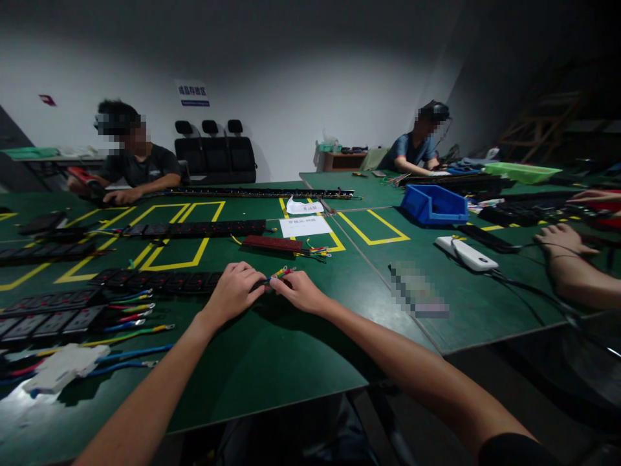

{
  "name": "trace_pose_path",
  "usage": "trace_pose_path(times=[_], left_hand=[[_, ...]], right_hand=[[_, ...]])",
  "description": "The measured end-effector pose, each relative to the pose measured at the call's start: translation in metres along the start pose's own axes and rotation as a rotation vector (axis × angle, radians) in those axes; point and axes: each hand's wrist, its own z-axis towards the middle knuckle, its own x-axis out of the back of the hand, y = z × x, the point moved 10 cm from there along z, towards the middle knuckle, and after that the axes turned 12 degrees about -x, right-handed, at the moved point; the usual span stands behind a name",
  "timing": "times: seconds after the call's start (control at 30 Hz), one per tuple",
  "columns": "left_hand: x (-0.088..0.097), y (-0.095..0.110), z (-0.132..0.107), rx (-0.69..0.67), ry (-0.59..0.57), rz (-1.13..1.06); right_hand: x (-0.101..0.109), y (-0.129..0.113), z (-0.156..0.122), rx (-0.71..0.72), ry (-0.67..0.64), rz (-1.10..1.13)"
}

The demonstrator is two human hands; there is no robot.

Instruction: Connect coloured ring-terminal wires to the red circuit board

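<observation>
My left hand [235, 285] is closed around the wire end of a black socket strip [160, 280], which stretches away to the left on the table. Thumb and fingers of my right hand [303, 292] pinch the same wires [279, 274], close beside my left fingertips. Blue, yellow-green and red insulation shows between the hands, with ring lugs at the tips. Just beyond them lies a dark red strip-shaped part [272, 243] with loose colored wires at its right end. More socket strips [53, 323] with lugged wires lie to the left of my left arm.
Yellow tape marks the green table [310, 362]. Labelled white papers [305, 226], a blue bin [434, 205], a white power bank [466, 254] and cables lie ahead and right. Two people [138, 162] sit across; another person's hands [563, 241] are at right. A white connector block [65, 367] is near left.
</observation>
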Motion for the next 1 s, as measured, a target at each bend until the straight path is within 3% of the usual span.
trace_pose_path(times=[0.53, 1.0], left_hand=[[-0.002, 0.001, 0.000, -0.007, 0.021, -0.039], [0.000, 0.010, 0.002, -0.068, -0.010, 0.062]], right_hand=[[-0.004, 0.000, 0.000, 0.026, -0.016, -0.067], [-0.002, 0.007, 0.002, -0.012, 0.029, -0.050]])
